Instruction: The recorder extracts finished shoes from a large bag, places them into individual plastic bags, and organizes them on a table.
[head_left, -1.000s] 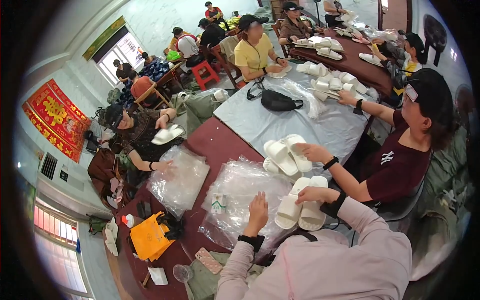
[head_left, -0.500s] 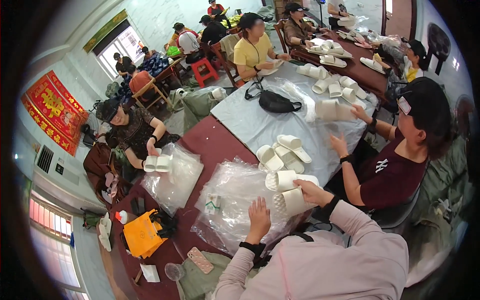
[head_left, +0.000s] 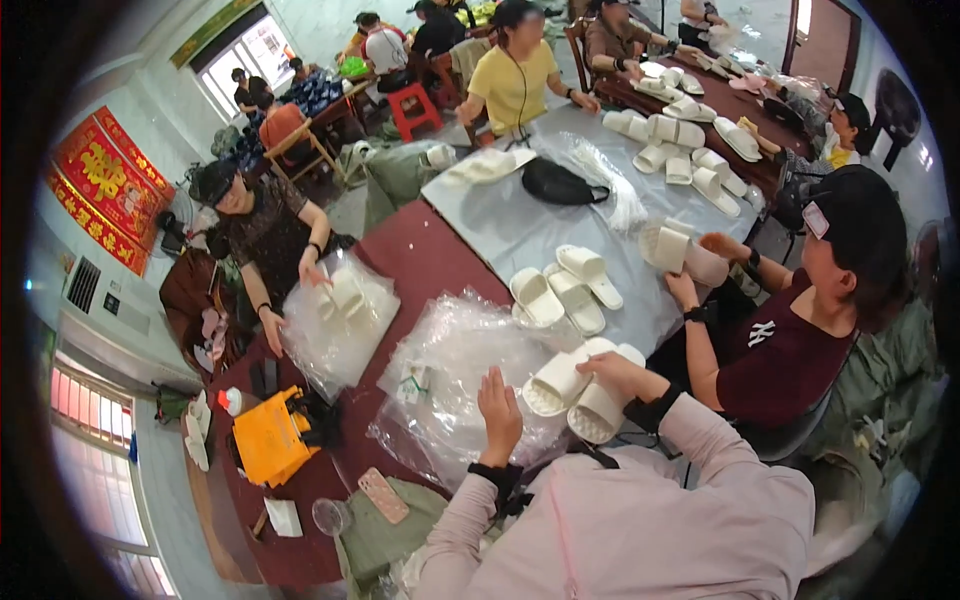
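From the head camera, the person's left hand [head_left: 499,412] lies flat with fingers spread on a heap of clear crinkled plastic bags [head_left: 450,375] spread over the dark red table [head_left: 415,255]; it presses the plastic and grips nothing; the person's right hand [head_left: 612,368] is closed over a pair of white foam slippers [head_left: 578,388], held soles together just right of the heap, at the near edge of the table; both forearms wear pale pink sleeves with black wrist cuffs.

Just beyond the held pair, three more white slippers [head_left: 563,290] lie loose where the red top meets a pale grey tablecloth [head_left: 500,215]; farther along that cloth sits a black pouch [head_left: 560,184]; at the far right a cluster of white slippers [head_left: 685,150] covers another table.

To the right, a seated person in a dark maroon shirt [head_left: 775,350] and black cap holds a white slipper [head_left: 668,245] in both hands; to the left, a person in a dark patterned top [head_left: 270,225] handles slippers inside a clear bag [head_left: 335,320]; at the far end sits someone in a yellow shirt [head_left: 515,80].

On the near left of the red table rest an orange-yellow bag [head_left: 268,440], a phone in a pink case [head_left: 383,494] and a clear glass [head_left: 328,516]; a red banner [head_left: 100,190] hangs on the left wall.
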